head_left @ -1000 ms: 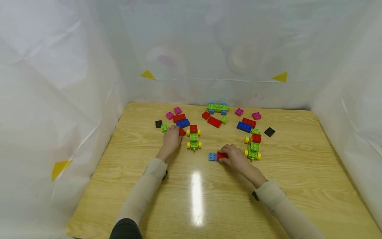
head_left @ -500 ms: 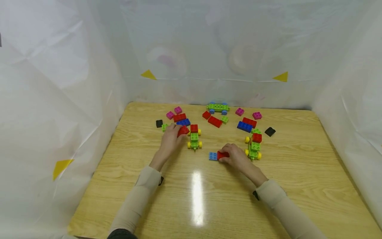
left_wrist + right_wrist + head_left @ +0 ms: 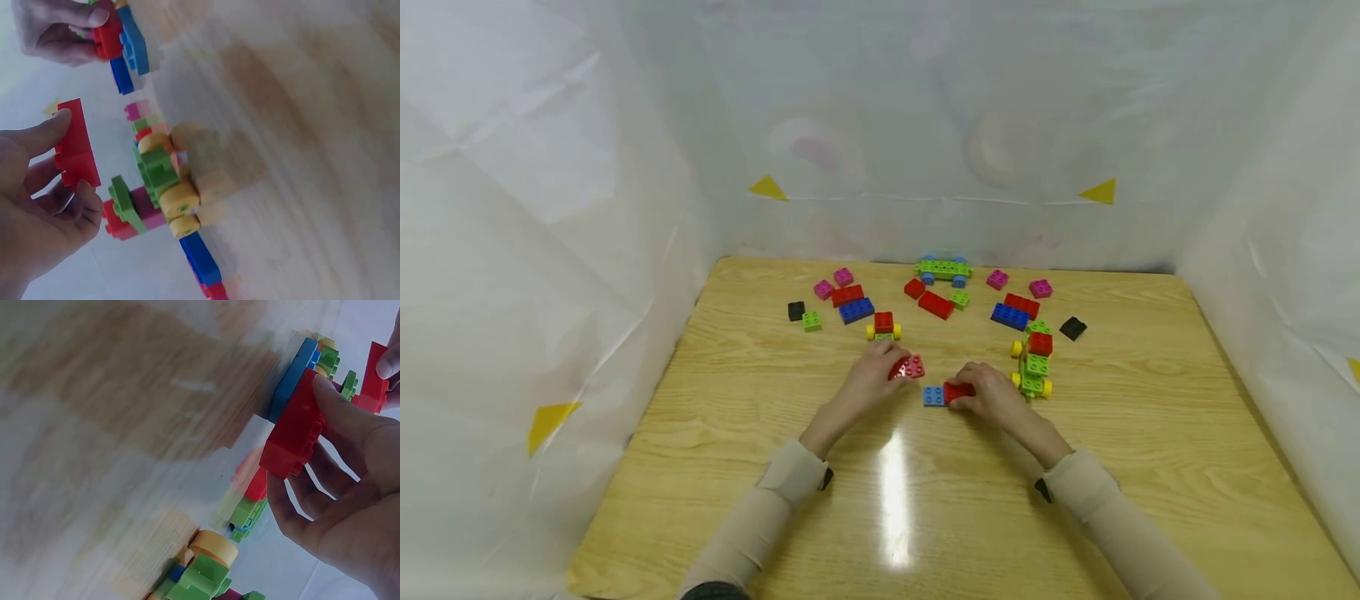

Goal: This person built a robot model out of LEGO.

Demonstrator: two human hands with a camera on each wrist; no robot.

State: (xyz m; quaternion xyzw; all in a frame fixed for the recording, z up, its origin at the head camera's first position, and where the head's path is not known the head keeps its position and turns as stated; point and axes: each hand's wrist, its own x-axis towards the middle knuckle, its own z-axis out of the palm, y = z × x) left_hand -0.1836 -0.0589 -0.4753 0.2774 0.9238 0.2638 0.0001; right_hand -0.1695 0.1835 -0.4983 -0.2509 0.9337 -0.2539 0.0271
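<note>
My left hand (image 3: 868, 375) pinches a red toy brick (image 3: 913, 367) between thumb and fingers, raised off the table in the left wrist view. Just to its right, my right hand (image 3: 994, 397) grips a second red brick (image 3: 290, 428), its studs turned towards the palm in the right wrist view. A light blue brick (image 3: 933, 396) lies flat on the table right against that brick's left end. Beyond my left hand stands a small yellow-wheeled brick car (image 3: 883, 323), its front half hidden by the hand. A similar brick car (image 3: 1035, 367) is beside my right hand.
At the back edge is a green car base (image 3: 944, 269) with blue wheels. Loose bricks lie around it: dark blue bricks (image 3: 856, 311), red bricks (image 3: 936, 304), pink bricks (image 3: 997, 279) and black pieces (image 3: 1073, 328). White sheeting (image 3: 880, 125) encloses the table's back and sides.
My left hand has lifted the red brick from beside the left dark blue brick and carried it right and nearer, towards the right hand. The right hand keeps its hold in place.
</note>
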